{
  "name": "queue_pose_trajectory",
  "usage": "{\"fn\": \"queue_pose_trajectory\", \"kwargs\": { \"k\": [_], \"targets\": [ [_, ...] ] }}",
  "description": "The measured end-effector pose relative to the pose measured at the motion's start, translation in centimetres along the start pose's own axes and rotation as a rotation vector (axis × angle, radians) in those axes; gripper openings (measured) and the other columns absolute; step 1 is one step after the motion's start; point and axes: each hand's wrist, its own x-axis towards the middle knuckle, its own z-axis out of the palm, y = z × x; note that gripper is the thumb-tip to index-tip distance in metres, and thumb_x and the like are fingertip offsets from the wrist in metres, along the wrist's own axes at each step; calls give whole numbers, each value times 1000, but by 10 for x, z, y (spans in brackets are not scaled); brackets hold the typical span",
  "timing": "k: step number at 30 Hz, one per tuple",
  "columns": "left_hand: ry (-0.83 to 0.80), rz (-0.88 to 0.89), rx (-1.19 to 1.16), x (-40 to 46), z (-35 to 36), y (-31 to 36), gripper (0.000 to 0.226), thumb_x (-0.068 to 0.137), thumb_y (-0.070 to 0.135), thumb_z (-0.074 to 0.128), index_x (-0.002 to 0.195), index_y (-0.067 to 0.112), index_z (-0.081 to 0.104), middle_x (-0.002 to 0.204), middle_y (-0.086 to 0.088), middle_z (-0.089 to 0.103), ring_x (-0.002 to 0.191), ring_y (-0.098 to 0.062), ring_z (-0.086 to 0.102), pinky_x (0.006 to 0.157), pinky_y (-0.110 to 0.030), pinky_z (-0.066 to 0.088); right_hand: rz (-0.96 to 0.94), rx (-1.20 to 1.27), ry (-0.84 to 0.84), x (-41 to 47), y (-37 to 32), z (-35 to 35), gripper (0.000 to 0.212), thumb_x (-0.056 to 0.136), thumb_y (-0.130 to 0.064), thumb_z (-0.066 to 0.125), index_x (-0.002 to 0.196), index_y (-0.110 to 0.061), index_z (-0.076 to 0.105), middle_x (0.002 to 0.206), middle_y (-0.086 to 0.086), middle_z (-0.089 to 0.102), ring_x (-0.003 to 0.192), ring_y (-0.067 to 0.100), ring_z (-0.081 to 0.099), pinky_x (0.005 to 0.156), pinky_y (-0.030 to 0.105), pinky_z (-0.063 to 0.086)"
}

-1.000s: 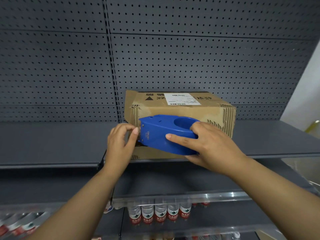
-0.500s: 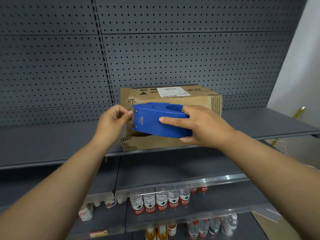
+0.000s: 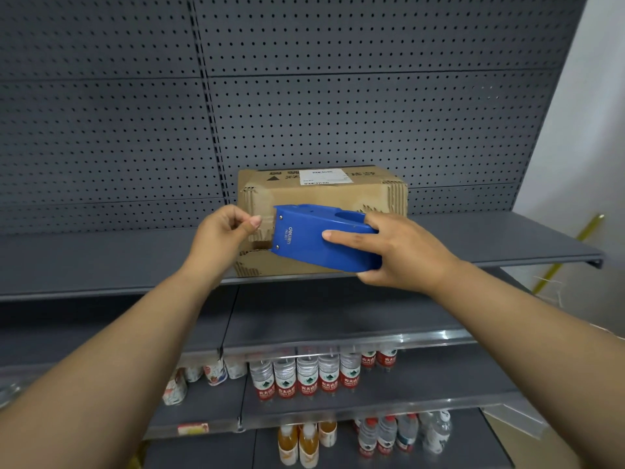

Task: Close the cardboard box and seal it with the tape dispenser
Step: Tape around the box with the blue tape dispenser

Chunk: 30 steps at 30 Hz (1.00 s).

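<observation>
A cardboard box (image 3: pixel 321 198) sits closed at the front edge of a grey shelf (image 3: pixel 101 262), a white label (image 3: pixel 323 176) on its top. The right hand (image 3: pixel 402 252) grips a blue tape dispenser (image 3: pixel 321 236) in front of the box's near face, thumb laid along its side. The left hand (image 3: pixel 221 231) is just beside the dispenser's left end, fingers (image 3: pixel 252 223) curled and pinched together there; what they pinch is too faint to tell. Lower shelves carry water bottles (image 3: pixel 306 375) and orange drink bottles (image 3: pixel 297 443).
</observation>
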Motion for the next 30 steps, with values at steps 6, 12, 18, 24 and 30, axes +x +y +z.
{"fn": "queue_pose_trajectory", "kwargs": {
  "k": [6,12,18,24,30],
  "targets": [
    [41,-40,-13,-21,0,20,21,88,24,62,69,20,54,84,-14,63,79,-19,55,85,-41,47,-16,52,-8,-9,3,-20,83,59,-19,80,127,-42,40,74,-1,36,61,17,33,54,24,37],
    [86,-65,5,-49,-4,23,21,90,22,60,71,17,53,78,-2,61,79,-10,57,75,-22,43,-36,74,-17,-37,4,-30,83,59,-18,81,127,-41,41,77,-3,35,63,15,34,55,25,38],
    [27,-4,166,-75,16,20,17,90,24,58,78,15,53,77,7,56,68,2,48,60,-12,35,-24,17,-66,-60,10,-30,85,56,-20,84,128,-39,42,73,4,47,62,15,33,56,26,36],
    [-94,112,307,-72,35,-3,14,87,22,61,99,19,55,109,8,54,102,-3,47,79,-12,32,-29,-53,-53,-66,23,-14,87,51,-23,88,126,-33,44,70,7,51,57,19,44,58,26,35],
    [-153,199,494,-48,45,-30,42,89,21,59,130,18,48,148,0,36,141,-13,17,114,-28,7,-14,-82,-81,-57,38,8,87,53,-25,87,128,-34,42,73,8,53,60,25,53,58,30,45]
  ]
}}
